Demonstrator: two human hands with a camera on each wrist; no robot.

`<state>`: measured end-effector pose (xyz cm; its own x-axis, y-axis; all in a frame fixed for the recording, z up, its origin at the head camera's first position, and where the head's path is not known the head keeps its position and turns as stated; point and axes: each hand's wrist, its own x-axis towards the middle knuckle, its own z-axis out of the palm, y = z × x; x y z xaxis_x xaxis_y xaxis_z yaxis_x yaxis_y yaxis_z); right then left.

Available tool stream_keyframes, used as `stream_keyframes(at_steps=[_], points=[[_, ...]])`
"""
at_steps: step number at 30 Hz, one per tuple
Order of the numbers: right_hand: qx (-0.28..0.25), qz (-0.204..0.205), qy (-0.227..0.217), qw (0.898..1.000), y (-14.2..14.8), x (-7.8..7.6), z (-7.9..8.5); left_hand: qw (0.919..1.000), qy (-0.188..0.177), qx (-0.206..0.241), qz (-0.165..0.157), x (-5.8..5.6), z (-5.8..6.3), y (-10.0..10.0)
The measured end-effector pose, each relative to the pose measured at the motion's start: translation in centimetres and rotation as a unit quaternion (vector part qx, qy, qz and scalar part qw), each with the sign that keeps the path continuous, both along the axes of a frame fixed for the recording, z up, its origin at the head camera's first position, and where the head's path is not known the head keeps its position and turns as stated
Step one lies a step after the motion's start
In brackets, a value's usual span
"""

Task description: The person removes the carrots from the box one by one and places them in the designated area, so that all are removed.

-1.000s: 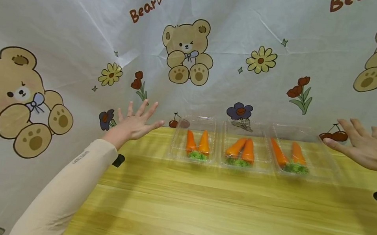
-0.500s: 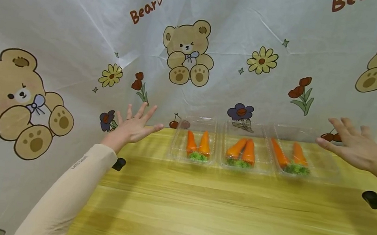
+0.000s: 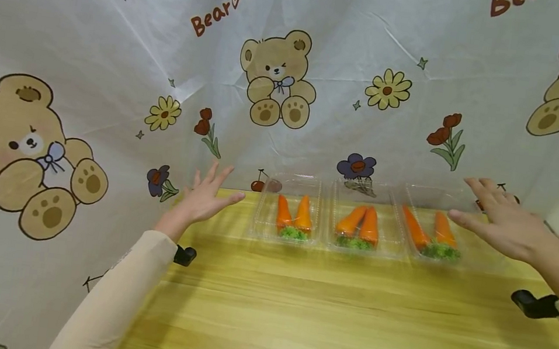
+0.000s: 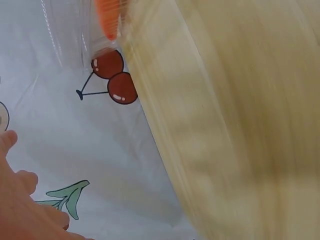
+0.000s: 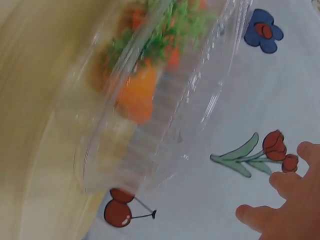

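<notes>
Three clear plastic containers stand in a row at the back of the table: a left one (image 3: 265, 214), a middle one (image 3: 393, 228) and a right one (image 3: 476, 247). Two orange carrots (image 3: 304, 213) with green tops lie in each. My left hand (image 3: 202, 199), fingers spread, hovers left of the row and holds nothing. My right hand (image 3: 508, 228) is likewise outstretched, its thumb overlapping the right container in the head view. In the right wrist view, the fingers (image 5: 287, 185) extend beside a container (image 5: 185, 125) with carrots in it.
A wooden table (image 3: 323, 322) spreads out in front of the containers. Behind it and to its left hangs a pale sheet (image 3: 162, 17) printed with bears and flowers. A black wrist piece (image 3: 533, 304) sits under the right wrist, and another (image 3: 185, 256) under the left.
My right hand has moved left, from beyond the right container to its edge. The left hand has shifted slightly down and right. Containers and carrots have stayed put.
</notes>
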<state>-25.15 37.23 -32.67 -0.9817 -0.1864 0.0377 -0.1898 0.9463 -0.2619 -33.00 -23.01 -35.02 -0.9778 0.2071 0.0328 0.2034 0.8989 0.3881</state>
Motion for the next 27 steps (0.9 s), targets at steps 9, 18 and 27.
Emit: stream_keyframes(at_steps=[9,18,27], points=[[-0.082,0.030,0.011,0.996,-2.4,1.0,0.0,0.9977,0.009,0.067,-0.008,0.1,-0.7,0.4],[-0.116,0.022,0.042,0.992,-4.1,1.1,-0.4,0.9896,0.010,0.143,0.012,0.2,-1.8,0.1],[-0.156,0.019,0.051,0.986,-6.1,1.3,-0.6,0.9750,0.003,0.220,0.027,-0.2,-3.0,0.9]])
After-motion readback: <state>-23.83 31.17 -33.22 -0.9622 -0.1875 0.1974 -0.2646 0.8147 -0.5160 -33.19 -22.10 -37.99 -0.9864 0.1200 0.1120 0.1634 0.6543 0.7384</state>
